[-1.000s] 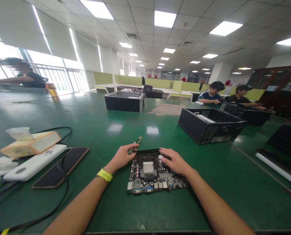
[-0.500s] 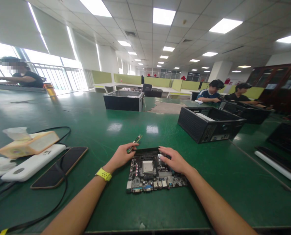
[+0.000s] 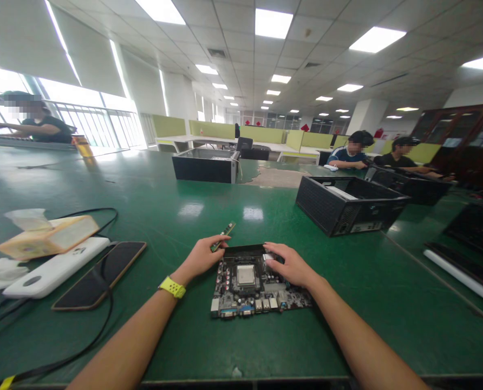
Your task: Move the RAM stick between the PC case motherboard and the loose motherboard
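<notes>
A dark motherboard (image 3: pixel 249 290) with a silver processor in its middle lies flat on the green table (image 3: pixel 184 195) in front of me. My left hand (image 3: pixel 201 257), a yellow band on its wrist, is closed on a thin green memory stick (image 3: pixel 222 236) that sticks out up and to the right, just off the board's far left corner. My right hand (image 3: pixel 288 264) rests on the board's far right part, fingers curled down onto it and pointing left.
To the left lie a tissue box (image 3: pixel 49 235), a white power bank (image 3: pixel 54 266), a dark phone (image 3: pixel 99 274) and black cables. Open black computer cases (image 3: pixel 347 205) stand at the right and at the back (image 3: pixel 207 165). Other people sit far left and far right.
Both hands and the board have kept their places; only the view has shifted slightly.
</notes>
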Demonstrator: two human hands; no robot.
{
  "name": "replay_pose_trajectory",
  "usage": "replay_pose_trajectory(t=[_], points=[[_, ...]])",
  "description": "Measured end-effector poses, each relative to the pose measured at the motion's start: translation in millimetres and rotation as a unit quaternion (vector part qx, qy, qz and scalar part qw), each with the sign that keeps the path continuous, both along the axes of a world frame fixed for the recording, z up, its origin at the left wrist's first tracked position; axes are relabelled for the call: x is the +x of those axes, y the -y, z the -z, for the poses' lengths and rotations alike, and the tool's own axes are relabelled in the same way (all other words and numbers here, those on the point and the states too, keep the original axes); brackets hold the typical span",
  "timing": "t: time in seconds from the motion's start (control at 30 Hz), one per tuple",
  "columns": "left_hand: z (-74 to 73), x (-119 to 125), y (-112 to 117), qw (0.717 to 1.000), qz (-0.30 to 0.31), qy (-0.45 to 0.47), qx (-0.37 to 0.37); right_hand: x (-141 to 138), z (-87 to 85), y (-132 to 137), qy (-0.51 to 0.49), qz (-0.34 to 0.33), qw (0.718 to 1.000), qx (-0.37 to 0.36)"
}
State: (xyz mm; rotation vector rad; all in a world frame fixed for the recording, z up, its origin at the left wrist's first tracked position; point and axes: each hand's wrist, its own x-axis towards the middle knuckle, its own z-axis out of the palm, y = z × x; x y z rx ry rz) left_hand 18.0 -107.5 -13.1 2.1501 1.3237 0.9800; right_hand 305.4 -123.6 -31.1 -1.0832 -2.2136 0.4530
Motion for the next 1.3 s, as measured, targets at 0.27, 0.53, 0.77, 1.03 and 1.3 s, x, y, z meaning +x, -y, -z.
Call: replay_pose_trajectory(t=[0.27,0.53,0.77,1.03,1.3], points=[[4.4,-1.9,-3.6,1.000,-0.004,0.009,-0.001,-0.1,-1.3,1.0,0.009,0.006,1.000,-0.002],[4.2,-2.4,-3.7,1.000,-0.001,0.018,0.007,-0.5,-3.9,2.6,0.018,0.012,1.000,-0.005],[5.0,-2.5,-3.4,1.000,-0.007,-0.006,0.014,-0.4,-4.4,2.5,0.017,0.012,1.000,-0.013],[1.2,0.4,0.5,1.000,0.001,-0.006,0.028,0.1,-3.2,1.8,0.009,0.008,1.000,-0.006],[1.0,0.7,-0.3,1.000,-0.001,-0.006,0.019,0.0,-1.5,1.6,0.009,0.009,1.000,-0.002]])
